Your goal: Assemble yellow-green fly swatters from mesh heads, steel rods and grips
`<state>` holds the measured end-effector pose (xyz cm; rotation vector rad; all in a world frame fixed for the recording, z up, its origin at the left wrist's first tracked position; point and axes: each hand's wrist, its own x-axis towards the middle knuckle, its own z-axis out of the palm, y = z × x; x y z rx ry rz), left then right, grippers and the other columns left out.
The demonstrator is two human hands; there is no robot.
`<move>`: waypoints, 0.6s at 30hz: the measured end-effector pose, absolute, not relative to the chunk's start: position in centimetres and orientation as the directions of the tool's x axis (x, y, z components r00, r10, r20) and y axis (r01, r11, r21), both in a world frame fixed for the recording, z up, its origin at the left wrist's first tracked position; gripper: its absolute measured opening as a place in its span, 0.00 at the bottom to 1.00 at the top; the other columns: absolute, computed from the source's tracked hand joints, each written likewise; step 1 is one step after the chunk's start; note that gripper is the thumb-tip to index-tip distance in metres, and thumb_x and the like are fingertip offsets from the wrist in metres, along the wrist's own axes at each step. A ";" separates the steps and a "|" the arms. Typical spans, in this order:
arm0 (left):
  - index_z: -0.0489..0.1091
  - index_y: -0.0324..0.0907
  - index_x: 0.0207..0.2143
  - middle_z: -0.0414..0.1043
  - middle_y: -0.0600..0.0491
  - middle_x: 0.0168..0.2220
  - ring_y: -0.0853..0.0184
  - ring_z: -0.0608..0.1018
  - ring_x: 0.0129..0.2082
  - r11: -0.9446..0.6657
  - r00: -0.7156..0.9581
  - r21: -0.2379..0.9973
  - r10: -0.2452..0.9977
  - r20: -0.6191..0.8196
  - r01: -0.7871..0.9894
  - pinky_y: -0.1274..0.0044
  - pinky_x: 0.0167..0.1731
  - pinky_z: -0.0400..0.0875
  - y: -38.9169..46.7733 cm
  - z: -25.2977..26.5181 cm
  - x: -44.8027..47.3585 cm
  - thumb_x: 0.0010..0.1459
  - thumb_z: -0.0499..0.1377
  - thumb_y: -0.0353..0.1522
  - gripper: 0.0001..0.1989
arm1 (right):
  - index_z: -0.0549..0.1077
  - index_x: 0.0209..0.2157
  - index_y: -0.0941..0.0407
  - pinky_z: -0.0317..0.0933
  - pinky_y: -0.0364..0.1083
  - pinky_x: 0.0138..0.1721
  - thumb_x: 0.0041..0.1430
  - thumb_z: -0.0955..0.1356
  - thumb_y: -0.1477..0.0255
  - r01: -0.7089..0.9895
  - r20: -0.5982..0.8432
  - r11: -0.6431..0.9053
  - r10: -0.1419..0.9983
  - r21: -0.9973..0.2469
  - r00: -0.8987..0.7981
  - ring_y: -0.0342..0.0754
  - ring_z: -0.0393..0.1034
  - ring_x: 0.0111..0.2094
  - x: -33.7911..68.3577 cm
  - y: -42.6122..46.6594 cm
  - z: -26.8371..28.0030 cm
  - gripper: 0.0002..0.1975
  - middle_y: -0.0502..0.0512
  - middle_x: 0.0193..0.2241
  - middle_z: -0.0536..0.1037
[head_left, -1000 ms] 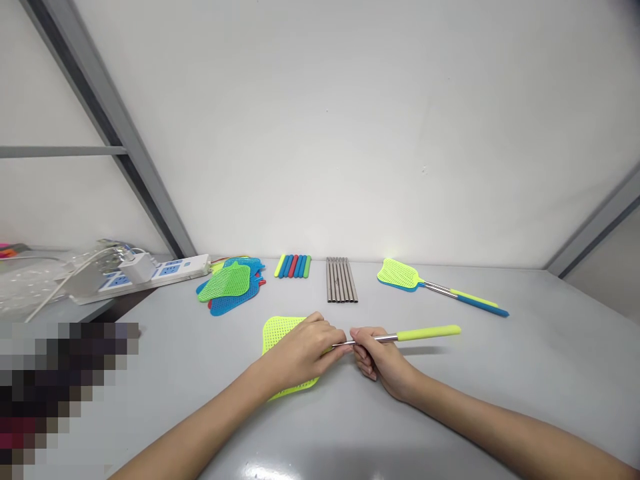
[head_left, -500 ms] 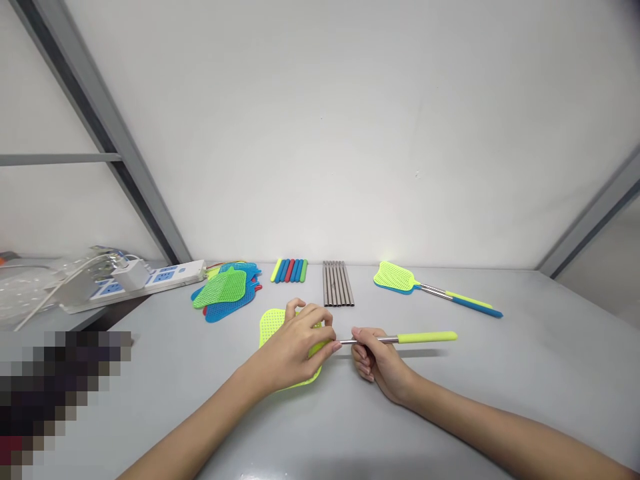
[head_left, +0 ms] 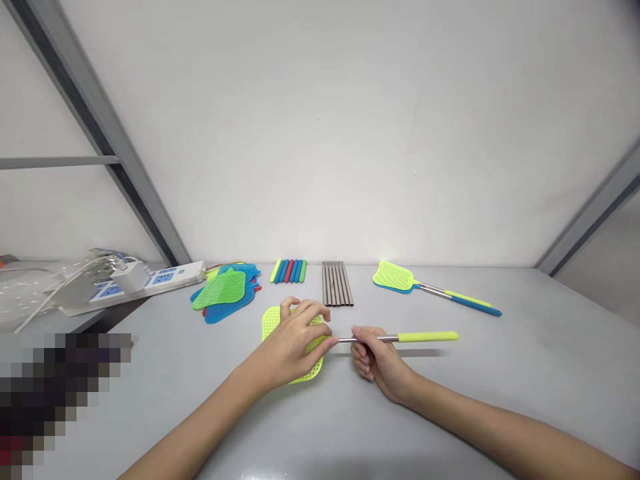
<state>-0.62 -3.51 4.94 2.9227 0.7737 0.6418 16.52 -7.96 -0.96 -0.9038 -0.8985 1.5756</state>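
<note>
Between my hands is a fly swatter with a yellow-green perforated head, a thin steel rod and a yellow-green grip. My left hand pinches it with thumb and forefinger where the head meets the rod, covering much of the head and hiding the joint. Closed round the steel rod just left of the grip is my right hand, thumb on top. The grip sticks out to the right, slightly above the table.
Several swatter heads lie stacked at back left. Coloured grips and steel rods are in rows at the back. Two whole swatters lie at back right. A power strip with cables stands at far left.
The swatter's head has turned slightly about its rod, its lower edge now higher. My left hand has shifted a little with it; my right hand keeps its hold on the rod.
</note>
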 end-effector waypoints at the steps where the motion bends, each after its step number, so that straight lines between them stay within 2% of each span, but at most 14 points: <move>1: 0.68 0.43 0.27 0.64 0.53 0.38 0.66 0.66 0.41 -0.872 0.782 0.150 0.486 0.389 0.467 0.66 0.46 0.45 -3.5 4.9 -0.6 0.58 0.49 0.35 0.11 | 0.55 0.13 0.57 0.37 0.38 0.11 0.51 0.64 0.61 -0.409 -0.099 -0.156 0.983 -0.899 -0.157 0.35 0.46 0.11 16.5 -8.0 -0.9 0.21 0.43 0.11 0.53; 10: 0.68 0.41 0.25 0.65 0.54 0.38 0.68 0.67 0.40 -0.875 0.786 0.134 0.478 0.391 0.466 0.68 0.45 0.45 -3.4 4.6 -0.4 0.58 0.49 0.37 0.14 | 0.56 0.14 0.57 0.37 0.38 0.11 0.51 0.64 0.61 -0.388 -0.094 -0.172 0.973 -0.905 -0.210 0.34 0.46 0.11 16.4 -7.9 -0.6 0.21 0.42 0.11 0.53; 18: 0.68 0.43 0.28 0.65 0.54 0.38 0.69 0.67 0.40 -0.878 0.792 0.111 0.470 0.390 0.466 0.69 0.44 0.44 -3.1 4.5 -0.4 0.59 0.48 0.36 0.13 | 0.57 0.14 0.58 0.38 0.37 0.11 0.52 0.63 0.61 -0.427 -0.074 -0.156 0.976 -0.891 -0.203 0.35 0.47 0.11 16.4 -7.8 -0.8 0.21 0.43 0.11 0.54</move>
